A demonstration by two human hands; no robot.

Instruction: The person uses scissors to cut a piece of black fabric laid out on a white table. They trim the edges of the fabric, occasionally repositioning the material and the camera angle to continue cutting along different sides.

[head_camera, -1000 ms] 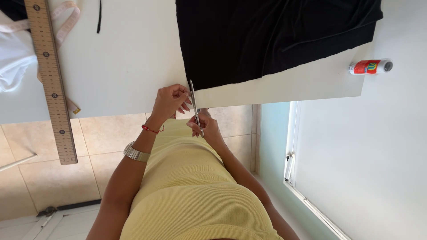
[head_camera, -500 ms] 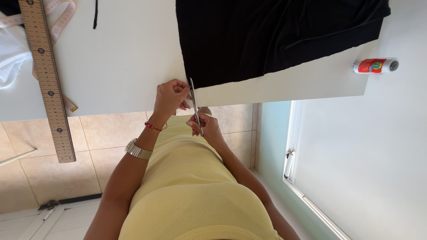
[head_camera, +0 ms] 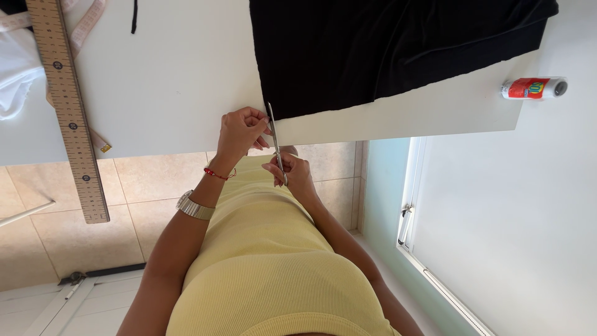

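At the near edge of the white surface (head_camera: 186, 81), the right hand (head_camera: 292, 174) has its grip closed around the handles of the scissors (head_camera: 274, 134), blade tips at the corner of the black fabric (head_camera: 385, 50). The left hand (head_camera: 239, 127), just left of the fabric's corner, pinches that corner with a narrow grip. The cloth could slip from the pinch and the cut wander, being soft and loosely draped. Left of the fabric lie a wooden ruler (head_camera: 68, 112) and tape measure (head_camera: 84, 28); a red glue stick (head_camera: 533, 88) lies well to its right. Nothing blocks the blades.
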